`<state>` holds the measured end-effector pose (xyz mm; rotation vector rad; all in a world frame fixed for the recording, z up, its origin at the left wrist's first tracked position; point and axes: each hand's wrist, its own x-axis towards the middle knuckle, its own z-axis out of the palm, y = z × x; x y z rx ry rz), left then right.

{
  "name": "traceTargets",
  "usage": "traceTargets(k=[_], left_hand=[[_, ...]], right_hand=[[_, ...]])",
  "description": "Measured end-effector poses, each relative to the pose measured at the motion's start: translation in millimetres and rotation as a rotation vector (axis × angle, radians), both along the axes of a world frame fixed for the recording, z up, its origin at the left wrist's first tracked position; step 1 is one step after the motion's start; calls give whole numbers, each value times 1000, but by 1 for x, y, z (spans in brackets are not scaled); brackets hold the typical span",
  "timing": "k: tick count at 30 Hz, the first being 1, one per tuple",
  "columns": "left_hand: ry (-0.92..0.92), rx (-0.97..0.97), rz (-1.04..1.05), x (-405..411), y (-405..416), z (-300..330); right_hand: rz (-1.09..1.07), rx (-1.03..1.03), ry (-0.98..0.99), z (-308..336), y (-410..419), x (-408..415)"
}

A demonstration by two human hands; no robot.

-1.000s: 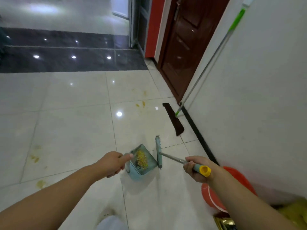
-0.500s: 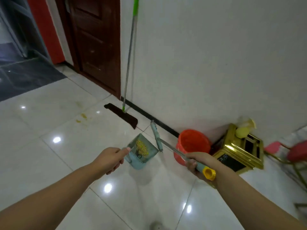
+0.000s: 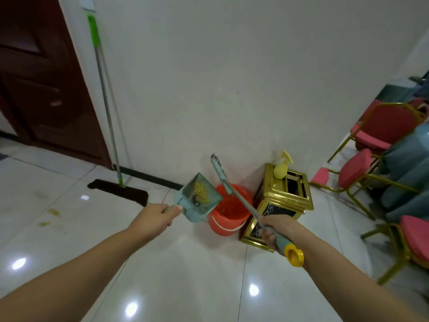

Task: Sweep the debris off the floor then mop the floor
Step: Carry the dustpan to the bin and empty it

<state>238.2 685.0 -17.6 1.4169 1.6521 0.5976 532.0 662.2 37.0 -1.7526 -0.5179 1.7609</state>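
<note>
- Now, yellow stains (image 3: pixel 52 212) remain on the floor (image 3: pixel 185 275) at far left; mop (image 3: pixel 109 126) leans on the wall.
- Left hand (image 3: pixel 154 217) grips the dustpan (image 3: pixel 199 198), debris (image 3: pixel 199 194) inside, raised since a second ago to just beside the red bucket (image 3: pixel 228 212).
- Right hand (image 3: pixel 276 233) clasps the broom (image 3: pixel 234 196).
- Judgement: dumping next, mopping pending.

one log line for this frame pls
left hand: holds dustpan, debris inside | right hand: grips broom | dustpan beside orange bucket | mop: leaning on wall
</note>
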Motion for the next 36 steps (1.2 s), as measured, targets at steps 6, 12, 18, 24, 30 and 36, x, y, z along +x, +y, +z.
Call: traceTargets(k=[6,12,18,24,30,36], left_hand=[[411,126,-228,53,35,4],[627,129,-409,87,66,5],[686,94,-604,101,85,2],[865,149,-793,101,96,5],[988,182,-977,86,107,3],[1067,209,-1107,77,104,5]], right_hand=[[-45,0,12,2,22,41],[-36,-26,52,-7,39,77],[-99,-70,105,-19,41,91],[-220,-100,158,-23,37,79],[-328,-77,159,-13,28,54],[-375,-53,177,-2,19,30]])
